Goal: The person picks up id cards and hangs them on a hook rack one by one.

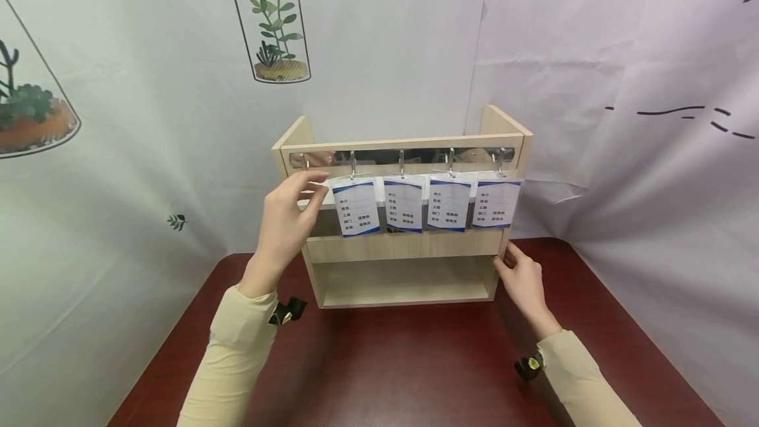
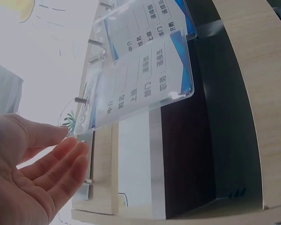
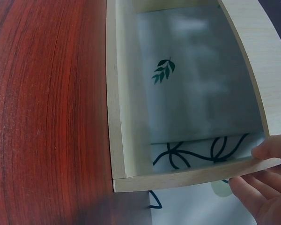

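A light wooden rack (image 1: 403,247) stands on the table, with several metal hooks along its top strip. Several clear badge holders with white and blue cards hang in a row from these hooks. The leftmost badge holder (image 1: 356,207) tilts slightly; in the left wrist view its top corner lies close to the fingertips. My left hand (image 1: 290,206) is raised beside that corner, thumb and fingers loosely bent, with nothing visible gripped between them. At the rack's lower right, my right hand (image 1: 523,275) pinches the side panel (image 3: 196,177) between thumb and fingers.
The leftmost hook (image 1: 304,161) carries no badge. Below the badges, the rack has an open lower compartment (image 1: 406,280). A dark red table (image 1: 409,368) lies under it. White cloth (image 1: 385,51) with printed plants hangs behind and at both sides.
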The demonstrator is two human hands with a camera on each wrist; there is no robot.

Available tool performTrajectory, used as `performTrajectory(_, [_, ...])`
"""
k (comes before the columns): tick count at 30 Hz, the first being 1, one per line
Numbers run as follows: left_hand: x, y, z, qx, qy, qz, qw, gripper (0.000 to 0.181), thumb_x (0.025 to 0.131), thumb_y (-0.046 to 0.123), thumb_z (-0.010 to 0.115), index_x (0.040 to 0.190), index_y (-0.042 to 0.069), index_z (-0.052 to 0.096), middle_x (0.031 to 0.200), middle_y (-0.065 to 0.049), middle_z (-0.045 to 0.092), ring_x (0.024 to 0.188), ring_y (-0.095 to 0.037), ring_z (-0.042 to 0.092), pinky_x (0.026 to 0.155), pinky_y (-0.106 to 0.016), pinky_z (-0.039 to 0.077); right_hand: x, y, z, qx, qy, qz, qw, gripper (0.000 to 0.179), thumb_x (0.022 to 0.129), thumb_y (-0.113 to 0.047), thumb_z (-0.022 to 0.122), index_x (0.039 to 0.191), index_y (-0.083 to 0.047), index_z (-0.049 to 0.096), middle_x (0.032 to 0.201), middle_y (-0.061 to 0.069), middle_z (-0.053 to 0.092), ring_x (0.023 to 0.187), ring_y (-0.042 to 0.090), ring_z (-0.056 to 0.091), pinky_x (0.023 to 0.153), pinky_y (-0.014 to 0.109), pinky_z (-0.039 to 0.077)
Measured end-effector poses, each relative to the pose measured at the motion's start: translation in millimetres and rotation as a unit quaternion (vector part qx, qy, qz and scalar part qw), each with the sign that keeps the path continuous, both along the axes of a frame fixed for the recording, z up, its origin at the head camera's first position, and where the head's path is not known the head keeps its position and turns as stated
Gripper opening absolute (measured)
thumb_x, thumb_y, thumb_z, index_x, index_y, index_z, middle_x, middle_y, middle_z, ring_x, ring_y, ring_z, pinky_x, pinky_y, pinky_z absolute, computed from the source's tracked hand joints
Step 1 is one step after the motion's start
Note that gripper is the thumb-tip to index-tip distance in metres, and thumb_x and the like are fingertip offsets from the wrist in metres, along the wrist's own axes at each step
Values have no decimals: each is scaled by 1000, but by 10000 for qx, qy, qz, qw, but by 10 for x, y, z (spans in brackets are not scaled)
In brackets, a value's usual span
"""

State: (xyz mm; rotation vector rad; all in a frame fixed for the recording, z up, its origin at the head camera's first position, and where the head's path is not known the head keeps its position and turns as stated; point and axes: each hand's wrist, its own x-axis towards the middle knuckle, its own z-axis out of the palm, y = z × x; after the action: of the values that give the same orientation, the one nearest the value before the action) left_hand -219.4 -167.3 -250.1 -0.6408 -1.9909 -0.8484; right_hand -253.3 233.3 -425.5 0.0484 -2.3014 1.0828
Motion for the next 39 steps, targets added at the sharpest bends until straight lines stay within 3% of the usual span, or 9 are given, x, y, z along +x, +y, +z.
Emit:
performTrajectory(13, [137,-261,0,-146,164,207,9995,21,91,1,73,112,0,72,104,-15,71,95,-26,69,84,-39,56,-11,5,-6,45,26,-4,10000,39,91,-4,66,130,2,65,105,25,72,98,37,71,80,53,56])
performTrajectory(21, [214,-505,-33,-253,105,471,9985,22,91,1,72,113,1,72,105,-15,70,98,-31,68,87,-46,54,-5,11,-13,72,53,-17,10000,39,92,-6,65,130,2,65,106,25,72,99,37,71,80,54,56])
performTrajectory(35, [388,-937,-79,-461,-131,1187,9918,28,90,2,74,118,1,70,111,-16,69,101,-34,65,86,-52,52,-13,22,-44,43,58,61,10000,40,92,-5,66,131,2,63,109,26,71,100,39,70,80,54,56])
performTrajectory(39, [425,-1044,-114,-473,-250,1334,9896,30,90,5,75,120,3,70,112,-16,69,102,-34,65,87,-46,51,-4,36,-27,22,22,166,9999,43,94,-6,64,136,4,59,113,27,69,103,40,69,80,54,56])
